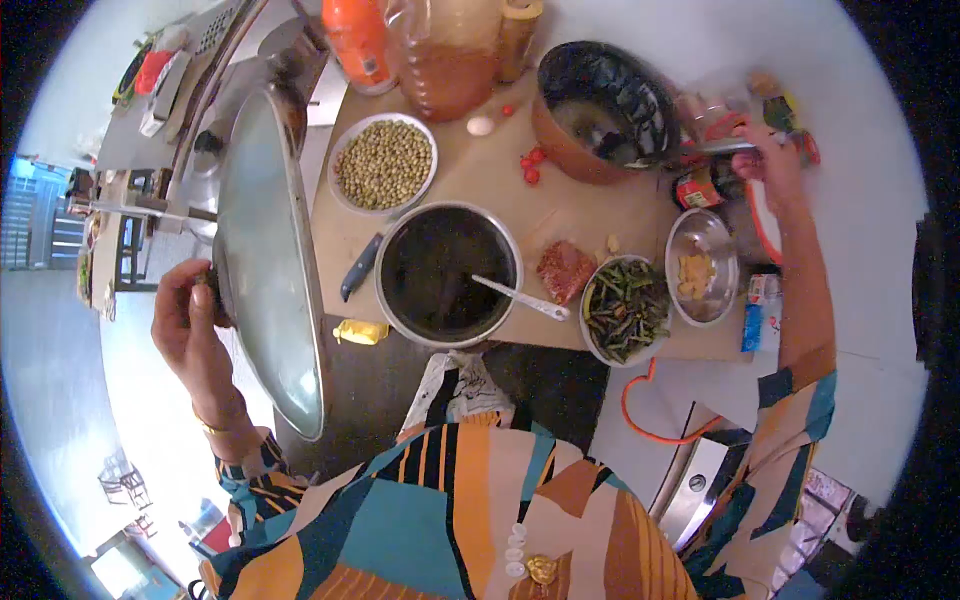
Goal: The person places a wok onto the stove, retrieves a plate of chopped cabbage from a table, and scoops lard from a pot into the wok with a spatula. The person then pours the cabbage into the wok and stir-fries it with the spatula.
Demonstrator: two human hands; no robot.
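My left hand (195,345) grips the dark knob of a large glass lid (270,260), which is tilted almost upright at the left. Over at the upper right, my right hand (775,165) is closed around the handle of a utensil (715,147) that reaches towards a brown pot (575,150) with a dark inside. In front of me stands a steel bowl (510,225) of dark liquid, and a white spoon (520,297) leans in it. Beside that bowl lies a dark-handled knife (361,267).
Round the worktop (480,170) are a bowl of round beans (385,165), minced meat (565,272), a bowl of chopped green vegetables (625,310), a steel bowl with yellow pieces (697,275), an egg (480,126), tomatoes (531,165), a yellow packet (360,332) and an orange bottle (357,40).
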